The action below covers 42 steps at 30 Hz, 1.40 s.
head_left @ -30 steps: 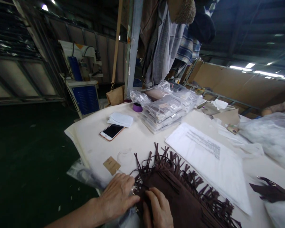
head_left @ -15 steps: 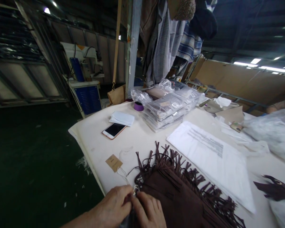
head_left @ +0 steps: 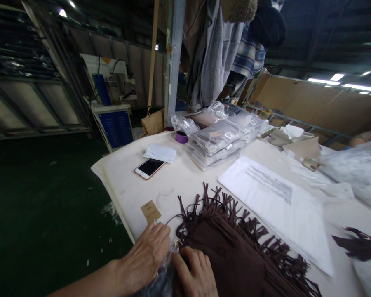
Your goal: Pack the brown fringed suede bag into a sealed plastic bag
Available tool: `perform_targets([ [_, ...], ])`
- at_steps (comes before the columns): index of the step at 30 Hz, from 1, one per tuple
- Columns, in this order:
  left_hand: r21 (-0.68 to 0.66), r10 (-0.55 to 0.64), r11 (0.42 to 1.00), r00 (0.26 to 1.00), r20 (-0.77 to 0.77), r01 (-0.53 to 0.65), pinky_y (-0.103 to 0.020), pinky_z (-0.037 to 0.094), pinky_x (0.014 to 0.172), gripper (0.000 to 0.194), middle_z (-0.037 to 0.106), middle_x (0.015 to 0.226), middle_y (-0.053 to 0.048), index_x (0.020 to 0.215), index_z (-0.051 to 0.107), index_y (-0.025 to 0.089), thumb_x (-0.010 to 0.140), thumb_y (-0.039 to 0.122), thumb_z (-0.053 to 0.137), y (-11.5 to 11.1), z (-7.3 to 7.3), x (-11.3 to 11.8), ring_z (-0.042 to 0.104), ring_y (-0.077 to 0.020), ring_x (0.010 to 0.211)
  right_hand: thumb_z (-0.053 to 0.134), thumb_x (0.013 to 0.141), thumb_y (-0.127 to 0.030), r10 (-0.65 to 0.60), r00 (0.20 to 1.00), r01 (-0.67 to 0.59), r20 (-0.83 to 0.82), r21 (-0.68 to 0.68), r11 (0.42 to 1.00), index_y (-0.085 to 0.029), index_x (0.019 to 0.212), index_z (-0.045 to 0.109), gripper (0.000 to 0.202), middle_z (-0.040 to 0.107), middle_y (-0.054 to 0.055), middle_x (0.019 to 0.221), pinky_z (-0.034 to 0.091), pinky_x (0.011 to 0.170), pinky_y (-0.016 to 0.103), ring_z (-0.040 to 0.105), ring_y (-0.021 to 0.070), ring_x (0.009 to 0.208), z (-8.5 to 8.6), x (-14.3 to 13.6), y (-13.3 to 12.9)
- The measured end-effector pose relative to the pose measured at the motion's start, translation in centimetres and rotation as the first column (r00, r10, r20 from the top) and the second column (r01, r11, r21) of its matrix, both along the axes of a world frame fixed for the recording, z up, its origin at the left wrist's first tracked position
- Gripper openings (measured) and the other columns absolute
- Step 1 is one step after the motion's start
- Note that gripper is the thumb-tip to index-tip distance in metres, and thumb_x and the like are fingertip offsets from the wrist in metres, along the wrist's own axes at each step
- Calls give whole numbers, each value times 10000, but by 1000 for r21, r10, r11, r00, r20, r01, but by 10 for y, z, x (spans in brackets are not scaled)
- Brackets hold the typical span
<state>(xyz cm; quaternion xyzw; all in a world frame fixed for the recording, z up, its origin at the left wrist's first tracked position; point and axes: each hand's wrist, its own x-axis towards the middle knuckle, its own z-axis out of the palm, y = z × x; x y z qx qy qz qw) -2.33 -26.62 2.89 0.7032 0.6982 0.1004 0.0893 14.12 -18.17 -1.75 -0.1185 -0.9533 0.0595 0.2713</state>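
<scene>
Brown suede, a fringed bag [head_left: 235, 255], lies at the bench's [head_left: 185, 181] near edge; both hands pinch clear plastic wrap [head_left: 163, 280] at its corner, left hand [head_left: 144, 258] beside right hand [head_left: 194, 272]. Bagging looks barely begun; the tag [head_left: 150, 212] lies just beyond.

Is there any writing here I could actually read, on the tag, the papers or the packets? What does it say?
None of it can be read.
Brown paper tag by the left hand: dark print, too small.
White printed sheet beside the brown fringed bag: lines of text, blurred.
Stack of clear plastic packets: small labels, unreadable.
Phone: screen dark, no text.
Blue machine: no legible marking.
</scene>
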Motion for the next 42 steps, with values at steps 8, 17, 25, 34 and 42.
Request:
perform_targets([
  [8,-274,168,959,932,322,-78,-352,390,801,277,565,961,-87,923,503,175,710,51,377,-19,20,9,512,-227,866,325,922,-225,19,996,-5,-86,162,987,-198,1113,589,326,664,14,1071,396,656,302,539,183,818,17,-6,-1],
  [17,-532,508,834,577,639,-144,-233,309,465,118,437,571,72,731,403,218,618,184,406,-20,21,-3,435,-129,488,465,888,-363,143,990,-143,-24,0,990,-203,913,578,197,649,-30,849,304,582,318,468,164,698,26,-31,-9],
  [25,-458,574,819,478,665,-346,-270,369,597,206,535,613,-6,662,549,165,635,335,436,10,37,-9,509,-174,637,173,967,-205,193,966,-164,-172,173,971,-155,596,492,492,446,-8,559,254,596,312,388,135,588,32,-42,-12],
  [34,-601,697,707,-512,503,372,-190,291,405,312,444,471,32,563,493,161,590,373,721,23,-7,17,406,-88,421,347,886,-63,80,919,-4,-387,193,981,-155,645,589,353,553,15,601,314,679,322,443,154,640,37,-36,-21],
  [42,-450,371,890,-688,624,72,-171,402,484,60,569,542,24,692,591,148,702,148,650,33,-7,38,522,-87,466,439,837,-129,-32,950,9,-311,-74,997,-212,806,587,172,632,-5,799,342,581,291,496,137,659,36,-14,-19],
])
